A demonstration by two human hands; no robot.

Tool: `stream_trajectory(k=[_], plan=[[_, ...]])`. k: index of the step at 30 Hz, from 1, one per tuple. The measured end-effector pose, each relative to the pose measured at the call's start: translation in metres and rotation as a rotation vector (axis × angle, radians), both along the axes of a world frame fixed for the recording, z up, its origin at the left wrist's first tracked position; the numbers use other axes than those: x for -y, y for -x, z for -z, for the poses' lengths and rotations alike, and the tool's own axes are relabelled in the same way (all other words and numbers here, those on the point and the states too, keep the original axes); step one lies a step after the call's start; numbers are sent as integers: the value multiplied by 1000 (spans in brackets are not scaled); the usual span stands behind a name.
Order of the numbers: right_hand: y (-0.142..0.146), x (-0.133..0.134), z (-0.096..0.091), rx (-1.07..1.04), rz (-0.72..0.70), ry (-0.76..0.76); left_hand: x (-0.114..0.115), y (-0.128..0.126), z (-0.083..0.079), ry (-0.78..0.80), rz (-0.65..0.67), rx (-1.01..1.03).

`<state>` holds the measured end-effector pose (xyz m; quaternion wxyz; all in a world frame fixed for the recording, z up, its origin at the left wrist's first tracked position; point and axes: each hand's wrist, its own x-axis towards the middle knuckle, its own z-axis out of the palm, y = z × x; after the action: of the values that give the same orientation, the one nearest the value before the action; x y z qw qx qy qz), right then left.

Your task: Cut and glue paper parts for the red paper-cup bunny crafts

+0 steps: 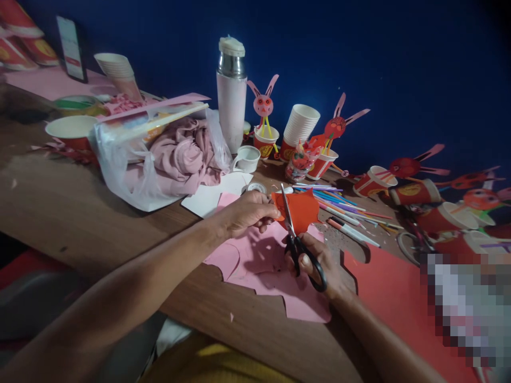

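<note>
Pinched between the thumb and fingers of my left hand is the left edge of a piece of orange paper. My right hand grips a pair of scissors by the black handles, and the blades point up across the left part of the orange paper. Both hands are just above a pink paper sheet with cut, uneven edges, lying on the wooden table. Whether the blades are fully closed I cannot tell.
Behind my hands stand a white flask, a small white cup and stacked paper cups. A plastic bag with pink cloth lies left. Straws and pens, red paper and rabbit-eared cup figures are on the right.
</note>
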<state>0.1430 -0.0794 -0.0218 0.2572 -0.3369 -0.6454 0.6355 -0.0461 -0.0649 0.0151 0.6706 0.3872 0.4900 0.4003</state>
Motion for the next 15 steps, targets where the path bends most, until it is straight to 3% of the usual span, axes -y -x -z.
stream_trajectory(k=[15], plan=[[0, 0, -6, 23, -4, 33, -3, 4, 5, -18, 35, -42]])
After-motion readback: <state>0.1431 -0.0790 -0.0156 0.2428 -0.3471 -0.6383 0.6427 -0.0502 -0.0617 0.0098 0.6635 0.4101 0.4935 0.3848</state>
